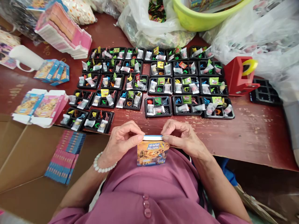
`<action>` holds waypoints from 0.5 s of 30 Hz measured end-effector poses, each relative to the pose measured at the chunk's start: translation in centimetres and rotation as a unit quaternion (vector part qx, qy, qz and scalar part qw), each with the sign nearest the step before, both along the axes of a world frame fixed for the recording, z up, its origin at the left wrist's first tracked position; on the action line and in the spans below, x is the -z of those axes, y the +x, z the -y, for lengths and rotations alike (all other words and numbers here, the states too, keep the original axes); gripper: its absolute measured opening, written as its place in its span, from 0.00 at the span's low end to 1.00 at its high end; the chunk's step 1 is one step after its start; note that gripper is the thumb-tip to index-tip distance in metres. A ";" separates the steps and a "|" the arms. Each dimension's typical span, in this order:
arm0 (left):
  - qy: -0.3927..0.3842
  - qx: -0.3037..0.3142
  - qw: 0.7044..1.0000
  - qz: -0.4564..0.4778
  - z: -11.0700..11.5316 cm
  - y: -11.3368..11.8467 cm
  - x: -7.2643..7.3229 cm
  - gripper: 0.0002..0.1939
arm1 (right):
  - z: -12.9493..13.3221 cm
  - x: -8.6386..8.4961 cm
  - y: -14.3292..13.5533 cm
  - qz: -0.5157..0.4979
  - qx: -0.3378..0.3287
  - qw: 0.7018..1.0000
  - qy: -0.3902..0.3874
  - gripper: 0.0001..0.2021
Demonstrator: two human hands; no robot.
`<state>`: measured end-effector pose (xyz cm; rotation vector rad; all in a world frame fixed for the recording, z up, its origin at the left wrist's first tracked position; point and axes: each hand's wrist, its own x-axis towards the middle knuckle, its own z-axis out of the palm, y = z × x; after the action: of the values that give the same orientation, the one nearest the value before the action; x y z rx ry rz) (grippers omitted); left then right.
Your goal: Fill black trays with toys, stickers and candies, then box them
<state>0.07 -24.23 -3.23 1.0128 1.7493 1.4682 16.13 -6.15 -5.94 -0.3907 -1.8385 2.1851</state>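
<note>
A small printed cardboard box (152, 153) in orange and blue stands upright before my body, just off the table's front edge. My left hand (127, 137) pinches its top left corner between thumb and fingers. At the top right corner, my right hand (184, 137) grips the box the same way, thumb on the near side. Between the hands runs the white and blue top edge of the box; whether its flap is fully closed I cannot tell. Past my hands lie rows of black compartment trays (158, 111) holding small colourful toys and wrapped sweets.
A red tape dispenser (239, 77) stands right of the trays, near empty black trays (266, 91). Flat box blanks (48, 107), finished-looking boxes (52, 71) and a white mug (26, 57) are at left. Below, a large carton (25, 155) holds packed boxes (65, 157). Plastic bags (137, 28) and a yellow-green basin (207, 20) line the back.
</note>
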 end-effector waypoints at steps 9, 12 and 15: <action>0.037 0.091 0.974 -0.204 0.9 0.8 0.7 0.05 | 1.9 3.7 2.6 -0.089 0.093 0.960 0.247 0.05; 0.040 0.036 0.976 -0.213 0.6 1.2 1.0 0.07 | 2.6 3.5 2.8 -0.083 0.104 0.960 0.246 0.06; 0.085 -0.033 0.966 -0.242 0.3 0.7 0.4 0.05 | 1.8 1.9 3.0 -0.065 0.126 0.954 0.263 0.13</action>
<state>0.77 -24.49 -3.67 1.5174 2.0292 1.5208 19.16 -7.95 -7.89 -0.3336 -2.0651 1.4474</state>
